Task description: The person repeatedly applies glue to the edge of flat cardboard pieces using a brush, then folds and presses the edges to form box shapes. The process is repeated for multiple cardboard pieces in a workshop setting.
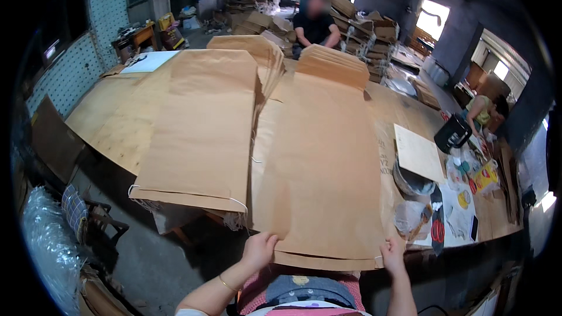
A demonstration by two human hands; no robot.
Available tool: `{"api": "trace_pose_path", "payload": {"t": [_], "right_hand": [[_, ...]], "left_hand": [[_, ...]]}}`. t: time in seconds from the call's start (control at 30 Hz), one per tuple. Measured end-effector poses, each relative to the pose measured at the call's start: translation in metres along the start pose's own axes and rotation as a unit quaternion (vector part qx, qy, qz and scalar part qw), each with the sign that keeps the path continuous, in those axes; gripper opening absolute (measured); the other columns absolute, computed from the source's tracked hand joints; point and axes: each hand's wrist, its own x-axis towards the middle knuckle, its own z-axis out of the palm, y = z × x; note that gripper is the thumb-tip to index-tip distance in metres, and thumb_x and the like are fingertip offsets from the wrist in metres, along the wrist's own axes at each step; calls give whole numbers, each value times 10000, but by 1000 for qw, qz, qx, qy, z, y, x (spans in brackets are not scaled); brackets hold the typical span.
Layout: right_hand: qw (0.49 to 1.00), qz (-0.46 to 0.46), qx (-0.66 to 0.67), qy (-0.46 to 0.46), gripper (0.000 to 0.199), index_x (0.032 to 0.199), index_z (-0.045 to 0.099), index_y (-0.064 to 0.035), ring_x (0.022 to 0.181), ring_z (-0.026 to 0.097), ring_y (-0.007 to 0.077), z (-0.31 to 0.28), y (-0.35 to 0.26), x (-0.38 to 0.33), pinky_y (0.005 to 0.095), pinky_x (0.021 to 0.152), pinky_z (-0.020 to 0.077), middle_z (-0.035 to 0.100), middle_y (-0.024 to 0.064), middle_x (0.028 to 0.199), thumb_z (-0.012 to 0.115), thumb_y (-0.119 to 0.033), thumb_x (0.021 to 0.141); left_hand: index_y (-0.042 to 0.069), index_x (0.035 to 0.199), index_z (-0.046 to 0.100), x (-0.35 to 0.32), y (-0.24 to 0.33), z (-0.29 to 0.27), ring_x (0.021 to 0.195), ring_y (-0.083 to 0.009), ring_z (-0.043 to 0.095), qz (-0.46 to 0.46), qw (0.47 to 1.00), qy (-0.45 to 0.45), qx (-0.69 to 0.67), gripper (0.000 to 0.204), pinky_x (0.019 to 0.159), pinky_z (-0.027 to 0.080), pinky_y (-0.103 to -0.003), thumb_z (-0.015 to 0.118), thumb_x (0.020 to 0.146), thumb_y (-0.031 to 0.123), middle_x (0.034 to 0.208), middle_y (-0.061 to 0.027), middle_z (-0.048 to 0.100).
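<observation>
Before me on the table lies a pile of large brown paper sacks (pixel 328 152), their far ends fanned in steps. My left hand (pixel 259 250) pinches the near left corner of the top sack. At its near right corner, my right hand (pixel 393 254) is closed on the edge with the thumb on top. The near end of the sack hangs slightly over the table edge, close to my body. To the left sits a second pile of paper sacks (pixel 202 123), with white string at its near corners. Neither hand touches that pile.
On the right of the wooden table (pixel 111 114) are a white board (pixel 419 153) over a bowl (pixel 413 181), a black jug (pixel 452 133), red-handled scissors (pixel 437 231) and plastic bags. One person (pixel 316 26) sits beyond the table, another (pixel 481 111) at far right. Clear plastic wrap (pixel 50 246) lies lower left.
</observation>
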Motion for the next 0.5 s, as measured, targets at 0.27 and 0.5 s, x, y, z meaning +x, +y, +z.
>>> {"api": "trace_pose_path", "payload": {"t": [0.27, 0.5], "right_hand": [[957, -283, 48, 47, 240, 1097, 575, 56, 813, 573, 134, 139, -153, -2, 262, 736, 468, 616, 93, 863, 493, -108, 943], [905, -238, 267, -231, 301, 1185, 539, 46, 641, 540, 62, 267, -242, 34, 243, 565, 440, 603, 36, 736, 481, -84, 920]], "left_hand": [[4, 779, 590, -16, -14, -133, 547, -186, 521, -2, 954, 300, -31, 147, 529, 433, -333, 575, 884, 106, 618, -123, 545], [-34, 861, 631, 11, -103, -291, 703, -326, 621, -116, 892, 388, 202, 213, 647, 480, -391, 563, 870, 168, 782, -211, 637]]}}
